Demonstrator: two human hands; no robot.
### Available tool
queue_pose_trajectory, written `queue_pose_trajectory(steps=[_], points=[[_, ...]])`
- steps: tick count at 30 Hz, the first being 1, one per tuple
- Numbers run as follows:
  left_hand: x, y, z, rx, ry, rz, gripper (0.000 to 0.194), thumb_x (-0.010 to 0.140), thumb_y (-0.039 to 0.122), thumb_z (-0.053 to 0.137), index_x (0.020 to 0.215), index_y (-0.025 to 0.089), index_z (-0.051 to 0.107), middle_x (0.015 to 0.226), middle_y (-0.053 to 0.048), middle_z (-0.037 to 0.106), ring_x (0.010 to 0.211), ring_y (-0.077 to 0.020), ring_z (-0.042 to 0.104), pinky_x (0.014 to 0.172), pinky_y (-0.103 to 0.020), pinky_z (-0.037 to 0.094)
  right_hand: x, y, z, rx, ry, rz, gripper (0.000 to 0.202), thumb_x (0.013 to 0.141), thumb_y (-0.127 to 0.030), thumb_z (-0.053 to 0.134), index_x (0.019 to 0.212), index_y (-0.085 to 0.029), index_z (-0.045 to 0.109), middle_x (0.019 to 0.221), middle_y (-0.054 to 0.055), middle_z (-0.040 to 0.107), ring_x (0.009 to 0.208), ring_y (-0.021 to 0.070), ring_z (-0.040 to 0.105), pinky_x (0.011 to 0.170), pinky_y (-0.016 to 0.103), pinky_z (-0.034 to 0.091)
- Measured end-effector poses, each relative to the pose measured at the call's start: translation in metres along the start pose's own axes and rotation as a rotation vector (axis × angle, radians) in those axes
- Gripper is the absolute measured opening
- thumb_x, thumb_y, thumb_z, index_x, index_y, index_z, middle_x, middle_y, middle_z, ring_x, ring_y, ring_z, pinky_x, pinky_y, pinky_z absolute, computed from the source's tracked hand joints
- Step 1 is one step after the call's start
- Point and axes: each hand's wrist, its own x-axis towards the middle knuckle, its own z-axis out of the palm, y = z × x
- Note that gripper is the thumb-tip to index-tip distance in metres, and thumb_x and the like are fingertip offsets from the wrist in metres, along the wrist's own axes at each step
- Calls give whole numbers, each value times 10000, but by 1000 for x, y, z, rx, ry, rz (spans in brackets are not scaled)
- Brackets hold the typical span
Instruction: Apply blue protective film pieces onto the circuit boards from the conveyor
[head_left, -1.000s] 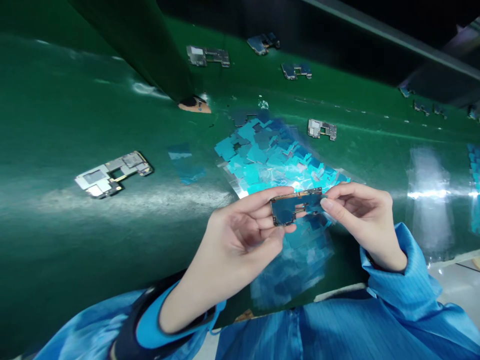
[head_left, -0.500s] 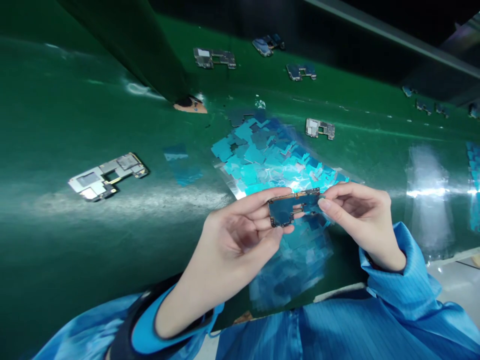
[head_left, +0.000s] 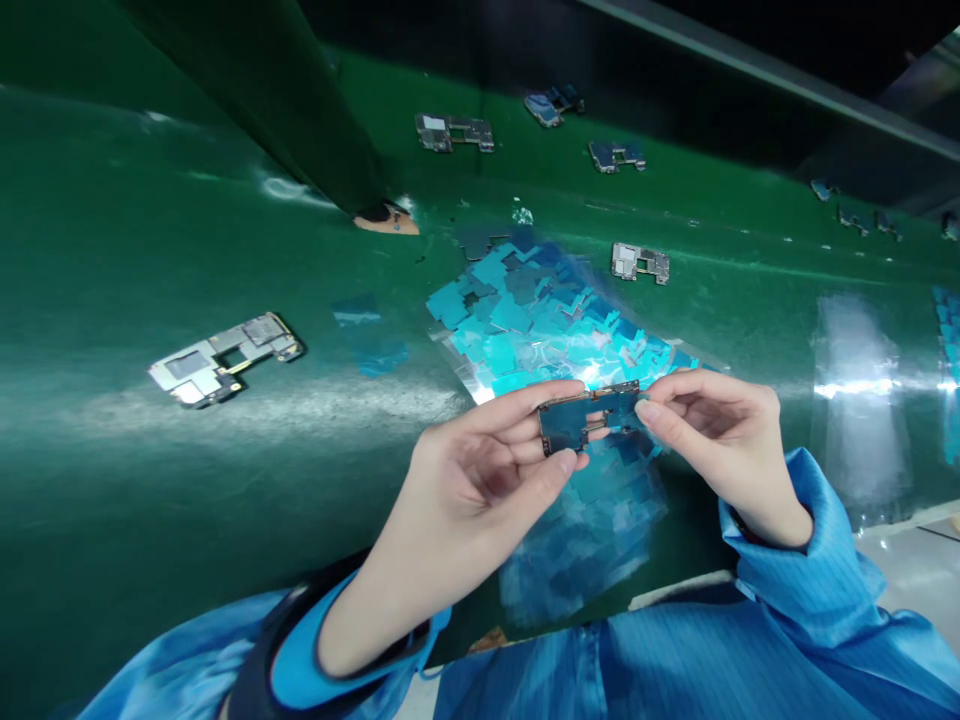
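My left hand [head_left: 487,470] is closed on the left part of a small circuit board [head_left: 564,424]. Its thumb presses on the lower edge, and its other fingers lie behind and along the top. The face turned to me carries dark blue film, and a notch breaks the board's middle. At the right end of the board, my right hand [head_left: 712,425] pinches with thumb and forefinger; whether it grips the board or only the film there I cannot tell. Below and behind the board lies a heap of cut blue film pieces [head_left: 517,300].
Left on the green work surface [head_left: 225,500] lies another circuit board [head_left: 227,358]. A further board [head_left: 640,263] sits beyond the film heap, with several more at the back. A dark post [head_left: 322,130] slants down at upper left. Clear plastic sheets [head_left: 859,410] lie at right.
My left thumb has slid slightly right along the board's lower edge. The right hand's pinch is nearly unchanged. The background has shifted slightly down and right in view.
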Motion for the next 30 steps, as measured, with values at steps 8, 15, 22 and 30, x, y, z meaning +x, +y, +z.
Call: queue_pose_trajectory(steps=[8,15,22,30], points=[[0,-4,2,-35,16,40,339,740,227,743,1076,218,701,887,-24,787,753,-182,743,684,-224,598,0,2,0,-1,2,-10,102,725,-99,716,733,-200,705,694,-13,707,621,112,660,628,237,595],[1,-5,2,-28,25,41,329,741,255,757,1065,229,707,878,-23,788,754,-190,745,675,-222,596,0,2,1,-2,9,-9,95,723,-112,718,726,-206,707,681,-12,705,609,119,656,621,251,595],[5,-8,-5,7,-57,36,324,792,271,724,1111,232,681,827,-4,789,730,-179,750,711,-222,599,-1,4,1,-12,13,-3,78,722,-129,724,733,-205,712,694,-7,711,616,126,658,622,260,592],[5,-8,-6,43,-27,26,307,801,272,718,1104,233,678,736,22,778,724,-157,749,653,-159,574,-1,6,2,19,5,-13,57,732,-145,721,737,-200,709,705,-1,714,629,124,658,648,264,592]])
